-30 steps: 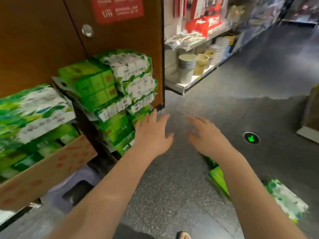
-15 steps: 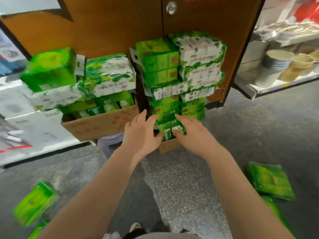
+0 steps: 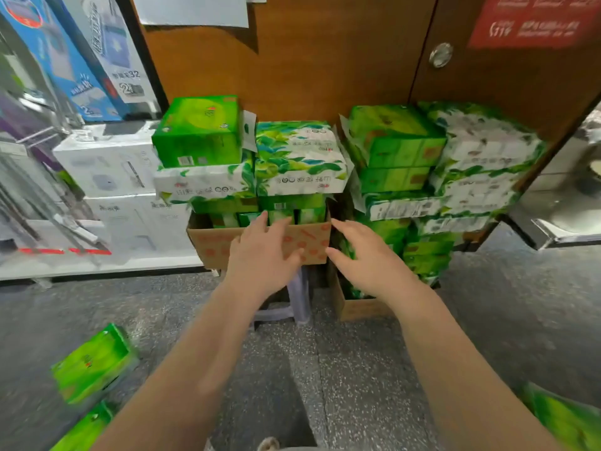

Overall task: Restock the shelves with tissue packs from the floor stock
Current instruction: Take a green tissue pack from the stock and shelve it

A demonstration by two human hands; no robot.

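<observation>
Both hands were held out at mid-frame with fingers spread and loose, grasping nothing. The left hand (image 3: 263, 255) hovered in front of the cardboard box (image 3: 211, 245), its fingertips up near the box's rim; whether it touched the card I couldn't tell. The right hand (image 3: 367, 258) was just right of the box's corner, in front of the dark gap between the box and the right-hand stack of tissue packs (image 3: 439, 177).

The box was full of green packs, with more piled on top: a white leaf-printed pack (image 3: 299, 157) in the centre and a plain green pack (image 3: 198, 131) to its left, resting on another white one. The box seemed to sit on a pale purple stool (image 3: 296, 304). All of it stood against a brown wooden door (image 3: 325, 60) with a round metal knob (image 3: 440, 55).

On the speckled grey floor (image 3: 357, 369), loose green packs (image 3: 91, 362) lay at lower left, and another blurred one (image 3: 566, 418) sat in the lower right corner. White appliance boxes (image 3: 107, 167) filled the left edge.
</observation>
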